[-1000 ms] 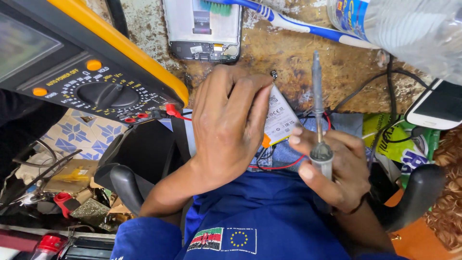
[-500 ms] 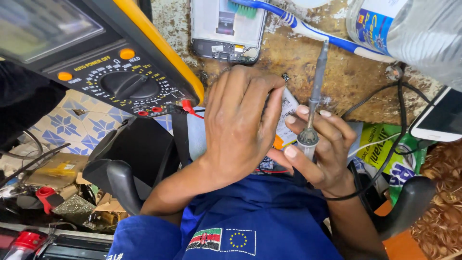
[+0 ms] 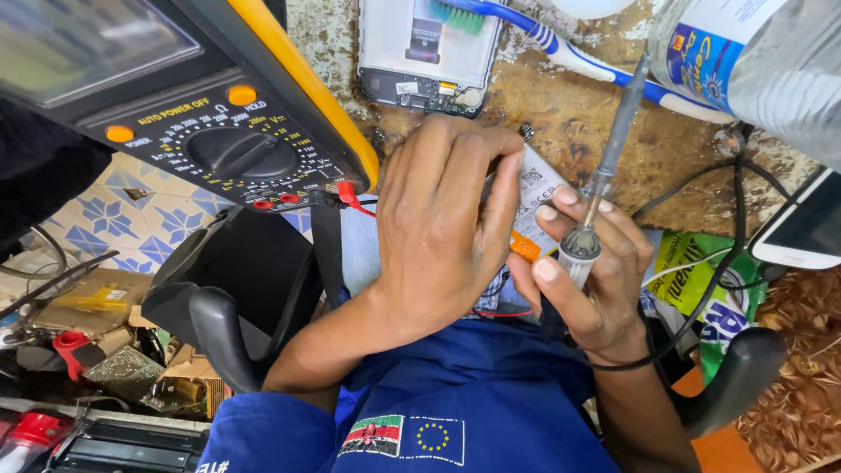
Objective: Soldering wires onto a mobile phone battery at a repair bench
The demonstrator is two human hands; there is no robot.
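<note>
My left hand [image 3: 438, 236] lies curled over the thin, light, puncture-prone white battery [image 3: 536, 188] at the tabletop's [image 3: 569, 114] six o'clock edge, while my right-hand fingers [image 3: 552, 271] pinch the stiff soldering iron [image 3: 604, 175] by its handle, tip toward twelve.

My left hand [image 3: 442, 232] covers the battery [image 3: 536, 188]; soldering iron [image 3: 604, 162] in my right hand [image 3: 596, 280]; multimeter [image 3: 201, 105] left, opened phone [image 3: 420, 52] behind.
</note>
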